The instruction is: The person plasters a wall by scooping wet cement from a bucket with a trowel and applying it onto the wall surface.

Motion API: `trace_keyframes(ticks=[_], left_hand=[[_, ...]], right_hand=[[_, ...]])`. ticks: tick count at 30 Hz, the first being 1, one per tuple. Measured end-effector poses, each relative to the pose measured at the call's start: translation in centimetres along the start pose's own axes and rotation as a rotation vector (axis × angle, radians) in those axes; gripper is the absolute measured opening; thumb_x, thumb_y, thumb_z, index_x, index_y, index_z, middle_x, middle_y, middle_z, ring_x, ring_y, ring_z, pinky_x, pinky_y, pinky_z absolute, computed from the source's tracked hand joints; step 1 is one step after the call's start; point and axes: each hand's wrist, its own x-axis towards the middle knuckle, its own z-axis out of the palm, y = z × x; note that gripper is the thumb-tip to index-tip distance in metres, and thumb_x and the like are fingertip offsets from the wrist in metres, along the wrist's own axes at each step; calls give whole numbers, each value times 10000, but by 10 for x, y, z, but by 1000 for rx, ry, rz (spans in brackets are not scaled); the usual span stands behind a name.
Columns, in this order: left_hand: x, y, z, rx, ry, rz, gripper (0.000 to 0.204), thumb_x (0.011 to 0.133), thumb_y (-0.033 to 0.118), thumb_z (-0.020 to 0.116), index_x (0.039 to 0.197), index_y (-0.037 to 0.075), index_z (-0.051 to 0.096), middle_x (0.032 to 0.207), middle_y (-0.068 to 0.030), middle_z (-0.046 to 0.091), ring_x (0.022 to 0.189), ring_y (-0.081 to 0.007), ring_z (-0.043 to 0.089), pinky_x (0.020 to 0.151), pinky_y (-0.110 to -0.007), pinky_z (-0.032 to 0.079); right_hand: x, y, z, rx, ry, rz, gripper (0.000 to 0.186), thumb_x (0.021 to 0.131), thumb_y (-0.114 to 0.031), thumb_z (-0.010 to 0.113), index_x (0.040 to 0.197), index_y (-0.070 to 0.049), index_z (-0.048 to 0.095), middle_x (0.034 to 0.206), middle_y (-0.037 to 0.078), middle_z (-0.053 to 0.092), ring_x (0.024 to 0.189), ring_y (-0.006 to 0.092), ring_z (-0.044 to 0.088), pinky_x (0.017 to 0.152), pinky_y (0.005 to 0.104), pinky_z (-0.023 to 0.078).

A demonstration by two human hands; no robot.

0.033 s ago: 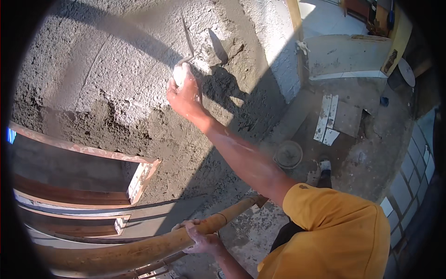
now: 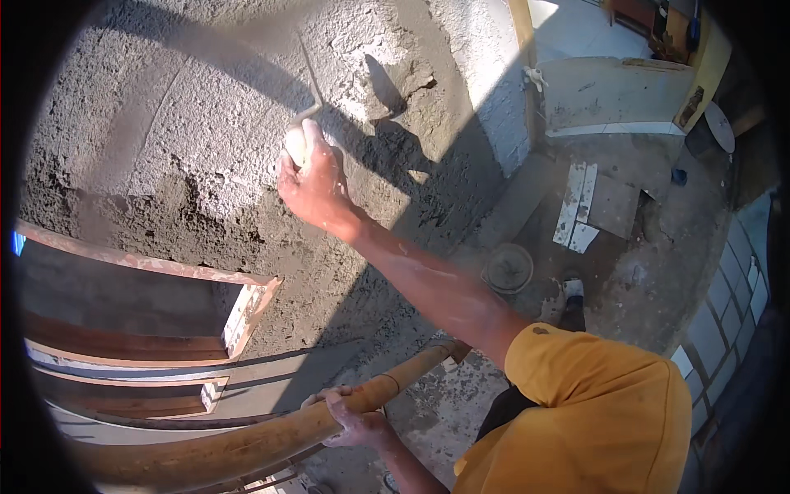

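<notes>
Head view: gripping a trowel (image 2: 316, 99) in a closed right hand (image 2: 319, 179) at the rough-plastered wall (image 2: 239, 123), upper centre; clasping a bamboo pole (image 2: 239, 436) with the left hand (image 2: 355, 423), lower centre. Apparently smoothing; probably calls for a flat, even stroke next.

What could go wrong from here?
1. The right hand holds the trowel out over the rough wall; knuckles might scrape if it swings in.
2. The left hand is on a round pole, with pale residue on the skin; that grip could slip.
3. The bucket sits near a foot; a step sideways might knock it.
</notes>
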Motion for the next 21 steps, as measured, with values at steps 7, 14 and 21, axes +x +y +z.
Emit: trace_keyframes(ticks=[7, 14, 21], left_hand=[[-7, -9, 2, 17, -36, 72, 398, 888, 215, 679, 1101, -51, 473, 806, -97, 559, 666, -176, 550, 559, -317, 474], [1, -13, -25, 340, -139, 190, 397, 983, 387, 479, 911, 4, 556, 916, -111, 517, 739, -204, 527, 635, -322, 463], [2, -19, -32, 364, -137, 186, 489, 1032, 427, 380, 923, -2, 587, 900, -109, 533, 850, -231, 550, 739, -348, 496]], right_hand=[[-194, 79, -179, -601, -172, 485, 408, 900, -205, 654, 1212, 28, 529, 975, 292, 667, 965, 493, 659, 812, 523, 515], [-310, 9, -486, -1064, 138, 1207, 275, 849, -174, 730, 985, -3, 562, 718, 118, 635, 513, 237, 633, 403, 395, 472], [-242, -55, -637, -1274, 459, 1072, 277, 824, -135, 713, 994, 41, 583, 810, 212, 670, 715, 391, 670, 670, 473, 532]])
